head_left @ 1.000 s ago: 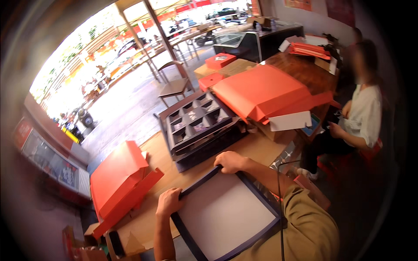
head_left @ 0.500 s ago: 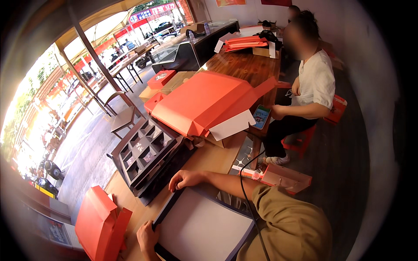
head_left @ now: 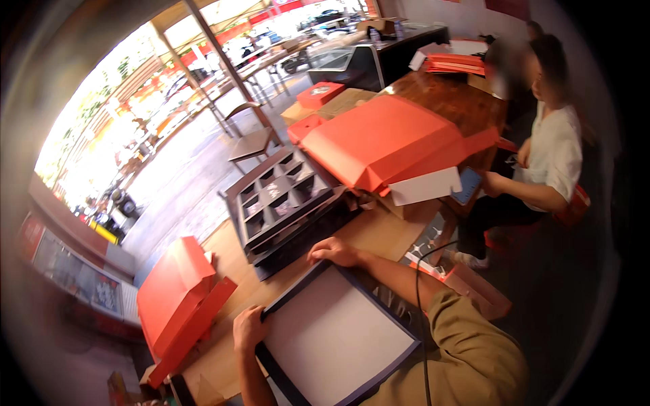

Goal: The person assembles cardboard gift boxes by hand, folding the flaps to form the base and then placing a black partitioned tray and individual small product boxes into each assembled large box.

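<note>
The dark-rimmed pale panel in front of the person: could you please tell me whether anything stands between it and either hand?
Nothing visible does: the left hand grips the dark-rimmed panel at its left corner, and the right hand is at its far corner.

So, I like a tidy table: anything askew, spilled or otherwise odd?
No spill shows. The black divided tray sits unevenly over the dark layer beneath, which pokes out on the near side, and a white flap juts out at the near corner of the large orange box, not folded in.
</note>
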Tool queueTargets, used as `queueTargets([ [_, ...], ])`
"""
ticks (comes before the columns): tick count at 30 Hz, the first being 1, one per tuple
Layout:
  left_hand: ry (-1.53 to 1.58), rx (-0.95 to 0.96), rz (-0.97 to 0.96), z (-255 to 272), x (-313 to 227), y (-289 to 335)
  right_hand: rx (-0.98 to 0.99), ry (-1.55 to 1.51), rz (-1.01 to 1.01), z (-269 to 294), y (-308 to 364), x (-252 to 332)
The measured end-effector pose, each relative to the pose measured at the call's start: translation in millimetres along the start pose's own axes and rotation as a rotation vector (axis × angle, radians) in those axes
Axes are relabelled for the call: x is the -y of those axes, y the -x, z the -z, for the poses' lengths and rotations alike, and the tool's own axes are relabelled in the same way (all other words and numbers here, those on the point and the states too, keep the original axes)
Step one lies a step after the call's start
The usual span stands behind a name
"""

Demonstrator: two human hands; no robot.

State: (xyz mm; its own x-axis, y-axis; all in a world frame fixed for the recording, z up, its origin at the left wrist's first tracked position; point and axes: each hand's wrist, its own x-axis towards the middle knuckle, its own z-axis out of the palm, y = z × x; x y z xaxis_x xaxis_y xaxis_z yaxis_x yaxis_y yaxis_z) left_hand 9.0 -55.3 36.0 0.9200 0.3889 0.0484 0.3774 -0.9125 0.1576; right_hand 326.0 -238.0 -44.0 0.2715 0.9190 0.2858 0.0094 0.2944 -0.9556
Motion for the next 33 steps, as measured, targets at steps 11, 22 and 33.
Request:
queueTargets([
  [11,0.057,-0.213,0.186,28.8,22.7,27.4,-0.140,-0.367,-0.149,3.2,3.7,-7.8],
  [22,0.770,-0.369,0.333,11.2,97.3,94.7,0.086,-0.143,-0.157,-0.6,9.5,10.3],
  [33,1.378,-0.412,0.260,-14.1,50.8,141.8,0.069,0.112,-0.004,-7.6,16.6,4.8],
])
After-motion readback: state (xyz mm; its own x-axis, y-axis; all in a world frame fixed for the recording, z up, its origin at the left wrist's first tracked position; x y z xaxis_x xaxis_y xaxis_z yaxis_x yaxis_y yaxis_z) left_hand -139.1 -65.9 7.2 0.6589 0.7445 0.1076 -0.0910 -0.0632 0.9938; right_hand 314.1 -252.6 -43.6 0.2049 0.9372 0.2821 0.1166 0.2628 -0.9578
